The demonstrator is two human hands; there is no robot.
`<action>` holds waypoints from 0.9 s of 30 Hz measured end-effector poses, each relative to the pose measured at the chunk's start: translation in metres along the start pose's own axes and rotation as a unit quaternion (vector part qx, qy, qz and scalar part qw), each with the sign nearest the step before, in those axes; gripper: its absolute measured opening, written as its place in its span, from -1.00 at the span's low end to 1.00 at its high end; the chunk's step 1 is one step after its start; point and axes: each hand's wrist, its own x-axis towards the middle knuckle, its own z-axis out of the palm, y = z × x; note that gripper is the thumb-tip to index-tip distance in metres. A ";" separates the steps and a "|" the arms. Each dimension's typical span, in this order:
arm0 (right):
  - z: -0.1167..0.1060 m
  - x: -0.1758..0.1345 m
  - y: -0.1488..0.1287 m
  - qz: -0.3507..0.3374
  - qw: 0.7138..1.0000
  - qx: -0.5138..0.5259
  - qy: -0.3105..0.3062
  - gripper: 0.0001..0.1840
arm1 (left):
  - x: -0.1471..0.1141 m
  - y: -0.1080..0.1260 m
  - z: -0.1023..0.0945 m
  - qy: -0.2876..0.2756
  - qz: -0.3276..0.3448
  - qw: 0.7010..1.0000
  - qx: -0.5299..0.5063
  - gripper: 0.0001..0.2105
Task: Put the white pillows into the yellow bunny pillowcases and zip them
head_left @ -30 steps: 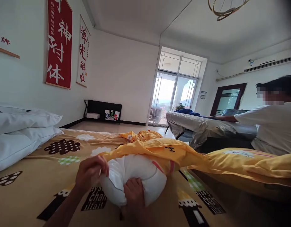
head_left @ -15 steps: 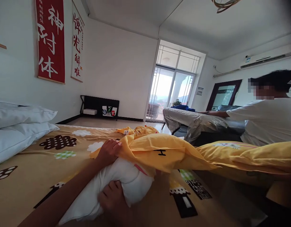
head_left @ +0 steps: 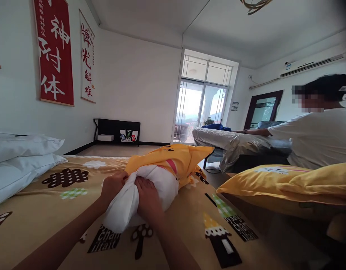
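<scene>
A white pillow (head_left: 158,180) lies on the patterned blanket in front of me, its far part inside a yellow pillowcase (head_left: 186,157). My left hand (head_left: 113,187) is closed at the left edge of the pillowcase's opening, where yellow cloth meets white pillow; its fingertips are partly hidden. On the pillow just right of it, my right hand (head_left: 147,193) is closed over the bunched white fabric, fingers digging in. The near end of the pillow sticks out toward me, folded and creased between my forearms.
Two white pillows (head_left: 26,168) are stacked at the left. Yellow-cased pillows (head_left: 291,183) lie at the right edge. A person in a white shirt (head_left: 324,138) is beside a plastic-covered table (head_left: 217,137). A low black shelf (head_left: 116,131) stands by the far wall.
The pillow and case have turned and shifted, the case now bunched farther up and away. My right hand has moved from underneath up onto the pillow; my left has moved slightly left.
</scene>
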 end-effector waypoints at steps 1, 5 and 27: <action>0.002 0.007 -0.001 -0.012 1.000 0.007 -0.024 -0.51 | 0.000 0.003 0.001 0.009 -0.026 0.999 -0.019 -0.90; 0.023 0.033 -0.002 -0.016 0.998 0.042 -0.051 -0.63 | -0.008 0.009 0.003 0.073 0.039 0.995 -0.059 -0.85; 0.057 -0.055 -0.060 -0.082 0.986 0.032 0.144 -0.52 | -0.025 -0.036 0.017 -0.075 -0.162 0.928 -0.326 -0.79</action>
